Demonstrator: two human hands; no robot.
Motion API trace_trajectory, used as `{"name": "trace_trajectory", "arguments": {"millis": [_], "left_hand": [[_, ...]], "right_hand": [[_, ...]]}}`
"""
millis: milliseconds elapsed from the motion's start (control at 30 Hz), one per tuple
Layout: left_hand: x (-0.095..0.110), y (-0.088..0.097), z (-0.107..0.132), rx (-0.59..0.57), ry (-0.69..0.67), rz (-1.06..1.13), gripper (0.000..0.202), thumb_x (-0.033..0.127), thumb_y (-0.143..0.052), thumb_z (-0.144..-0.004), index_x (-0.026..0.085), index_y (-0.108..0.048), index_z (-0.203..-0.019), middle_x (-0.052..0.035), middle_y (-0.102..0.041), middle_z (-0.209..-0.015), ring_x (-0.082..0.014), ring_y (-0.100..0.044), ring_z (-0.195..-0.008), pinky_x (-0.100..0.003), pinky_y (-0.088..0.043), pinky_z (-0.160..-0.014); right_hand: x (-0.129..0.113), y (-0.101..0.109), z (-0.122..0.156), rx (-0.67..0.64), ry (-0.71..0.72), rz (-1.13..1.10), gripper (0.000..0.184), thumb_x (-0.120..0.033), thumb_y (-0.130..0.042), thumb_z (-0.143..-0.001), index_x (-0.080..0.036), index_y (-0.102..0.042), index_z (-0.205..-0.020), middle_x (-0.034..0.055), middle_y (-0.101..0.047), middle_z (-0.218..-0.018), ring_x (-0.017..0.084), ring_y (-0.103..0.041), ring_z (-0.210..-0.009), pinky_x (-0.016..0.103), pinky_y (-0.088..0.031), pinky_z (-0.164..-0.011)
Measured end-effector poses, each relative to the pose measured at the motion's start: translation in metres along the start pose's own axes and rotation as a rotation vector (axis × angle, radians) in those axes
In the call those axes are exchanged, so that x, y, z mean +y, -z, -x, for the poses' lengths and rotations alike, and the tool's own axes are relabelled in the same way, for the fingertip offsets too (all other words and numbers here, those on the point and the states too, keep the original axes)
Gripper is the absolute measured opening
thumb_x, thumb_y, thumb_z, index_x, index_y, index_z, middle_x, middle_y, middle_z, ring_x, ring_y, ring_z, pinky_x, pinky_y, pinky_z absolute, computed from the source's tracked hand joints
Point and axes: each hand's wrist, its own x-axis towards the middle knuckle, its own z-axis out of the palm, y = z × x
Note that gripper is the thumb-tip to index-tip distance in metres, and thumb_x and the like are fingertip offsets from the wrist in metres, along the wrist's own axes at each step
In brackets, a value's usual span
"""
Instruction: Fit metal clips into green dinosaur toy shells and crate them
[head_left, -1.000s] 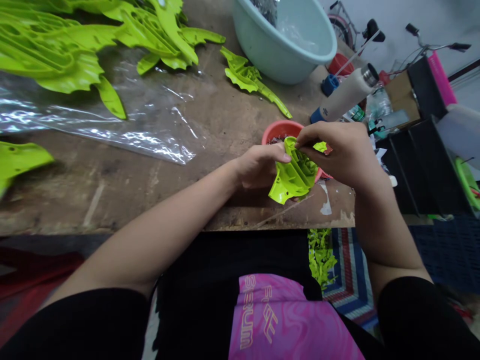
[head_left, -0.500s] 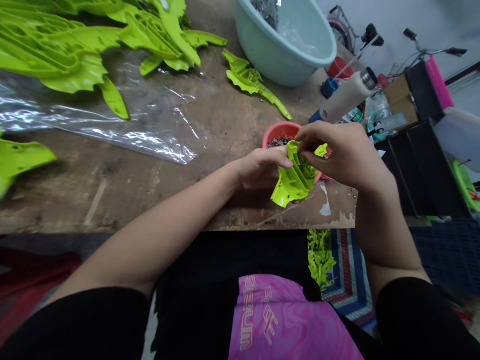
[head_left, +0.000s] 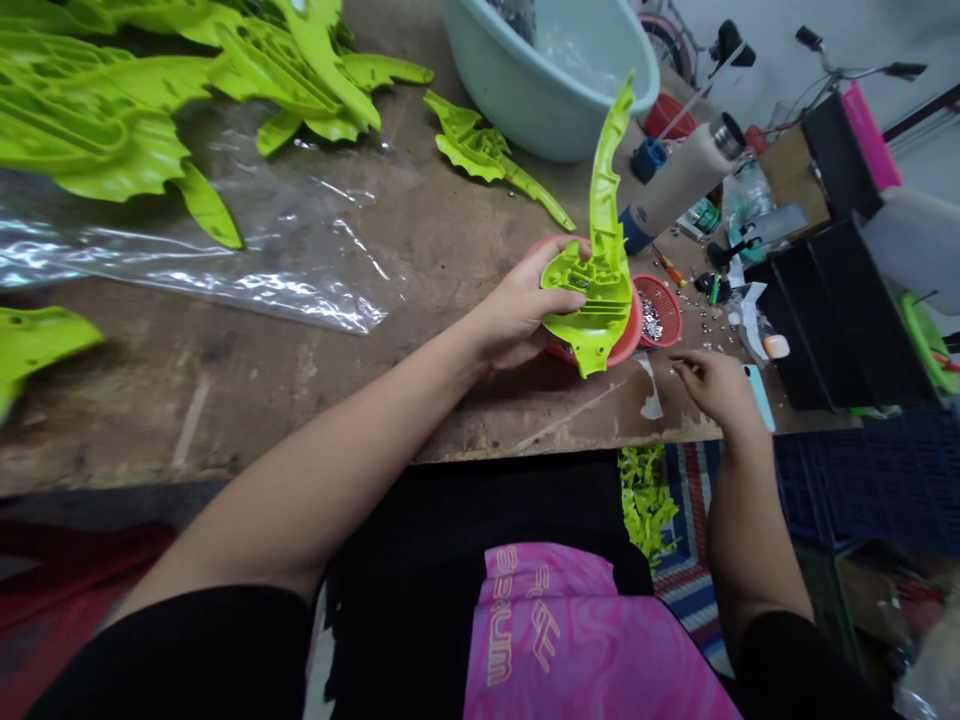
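My left hand (head_left: 525, 312) grips a lime-green plastic part (head_left: 600, 290), its ribbed inner side turned up and its long curved arm pointing away from me. Beneath the part is a red bowl (head_left: 634, 325), mostly covered by it. My right hand (head_left: 716, 390) is low over the table near the front edge, thumb and fingers drawn together; what they hold, if anything, is too small to make out. Beside that hand lies a small red basket (head_left: 679, 318) with shiny metal pieces (head_left: 651, 322), and more tiny pieces (head_left: 705, 325) are scattered past it.
Lime-green parts (head_left: 127, 130) are heaped at the left, partly on clear plastic film (head_left: 300, 290). One similar part (head_left: 480, 150) lies before a pale blue basin (head_left: 525, 100). A white bottle (head_left: 682, 170), black bins (head_left: 814, 320) and a light-blue phone-like object (head_left: 760, 398) are at the right.
My right hand has left the green part and moved right and down towards the table. My left hand has turned the part, so its long arm now shows.
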Motion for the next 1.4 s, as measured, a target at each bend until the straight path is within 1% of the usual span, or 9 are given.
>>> {"name": "trace_trajectory", "arguments": {"millis": [167, 433, 700, 833, 1033, 1133, 1233, 1300, 1400], "left_hand": [[0.0, 0.0, -0.003, 0.078, -0.005, -0.003, 0.067, 0.015, -0.083, -0.061, 0.021, -0.054, -0.122, -0.0075, -0.078, -0.127, -0.0358, -0.078, -0.124, -0.056, -0.066, -0.11], [0.003, 0.002, -0.004, 0.169, 0.004, -0.02, 0.07, 0.016, -0.086, -0.055, 0.02, -0.056, -0.118, -0.0085, -0.08, -0.124, -0.0363, -0.077, -0.126, -0.056, -0.062, -0.116], [-0.005, 0.005, -0.005, 0.198, -0.021, -0.019, 0.063, 0.016, -0.086, -0.06, 0.023, -0.054, -0.114, -0.0076, -0.076, -0.135, -0.0321, -0.076, -0.124, -0.05, -0.066, -0.109], [-0.005, 0.006, -0.004, 0.184, -0.051, -0.046, 0.058, 0.017, -0.084, -0.063, 0.023, -0.052, -0.112, -0.0076, -0.076, -0.133, -0.0304, -0.077, -0.121, -0.046, -0.066, -0.103], [-0.006, 0.006, -0.005, 0.194, -0.048, -0.073, 0.058, 0.017, -0.085, -0.063, 0.024, -0.05, -0.109, -0.0049, -0.076, -0.127, -0.0228, -0.078, -0.101, -0.038, -0.064, -0.09], [-0.007, 0.004, -0.006, 0.224, -0.05, -0.119, 0.055, 0.018, -0.083, -0.063, 0.024, -0.052, -0.108, -0.0029, -0.077, -0.126, -0.0163, -0.073, -0.087, -0.031, -0.06, -0.077], [-0.007, 0.001, -0.005, 0.202, -0.062, -0.148, 0.05, 0.017, -0.08, -0.064, 0.024, -0.052, -0.106, -0.0036, -0.075, -0.136, -0.0134, -0.069, -0.084, -0.029, -0.056, -0.072], [-0.008, 0.0, -0.004, 0.194, -0.086, -0.178, 0.049, 0.018, -0.079, -0.064, 0.024, -0.052, -0.104, -0.004, -0.07, -0.143, -0.0124, -0.066, -0.084, -0.029, -0.054, -0.071], [-0.01, -0.001, -0.004, 0.199, -0.105, -0.256, 0.048, 0.02, -0.079, -0.064, 0.024, -0.051, -0.103, -0.0031, -0.07, -0.133, -0.0131, -0.063, -0.084, -0.03, -0.052, -0.074]], "right_hand": [[0.026, -0.057, -0.006, -0.027, -0.017, 0.081, 0.044, -0.037, -0.059, -0.105, -0.018, -0.08, -0.137, 0.0214, -0.073, -0.125, 0.035, -0.074, -0.103, 0.046, -0.061, -0.089], [0.021, -0.078, -0.026, 0.042, 0.139, -0.013, 0.038, -0.041, -0.054, -0.11, -0.022, -0.081, -0.129, 0.0171, -0.079, -0.137, 0.035, -0.076, -0.116, 0.046, -0.062, -0.093], [0.027, -0.074, -0.012, 0.105, -0.022, -0.06, 0.042, -0.042, -0.057, -0.106, -0.017, -0.078, -0.131, 0.0212, -0.074, -0.119, 0.037, -0.07, -0.108, 0.049, -0.058, -0.094], [0.034, -0.074, -0.019, 0.129, -0.042, -0.071, 0.033, -0.04, -0.06, -0.102, -0.021, -0.081, -0.12, 0.0215, -0.064, -0.124, 0.04, -0.06, -0.121, 0.057, -0.052, -0.111], [0.035, -0.048, -0.027, -0.078, -0.005, -0.088, 0.015, -0.033, -0.059, -0.098, -0.022, -0.069, -0.097, 0.0247, -0.066, -0.125, 0.041, -0.059, -0.123, 0.059, -0.048, -0.115], [0.019, -0.01, -0.009, -0.23, 0.047, -0.244, 0.014, -0.036, -0.057, -0.102, -0.025, -0.06, -0.094, 0.0113, -0.07, -0.091, 0.029, -0.065, -0.089, 0.047, -0.054, -0.089], [-0.022, 0.022, 0.005, -0.288, 0.112, -0.673, 0.028, -0.051, -0.058, -0.108, -0.024, -0.065, -0.113, -0.0021, -0.059, -0.074, 0.018, -0.054, -0.064, 0.033, -0.046, -0.064], [-0.058, 0.031, 0.001, -0.2, 0.153, -0.839, 0.034, -0.055, -0.068, -0.104, -0.024, -0.072, -0.115, -0.0046, -0.056, -0.071, 0.014, -0.048, -0.06, 0.029, -0.04, -0.059], [-0.106, 0.027, -0.025, -0.003, 0.155, -0.826, 0.037, -0.059, -0.079, -0.094, -0.022, -0.08, -0.089, -0.0039, -0.054, -0.064, 0.013, -0.044, -0.06, 0.03, -0.039, -0.062]]}}
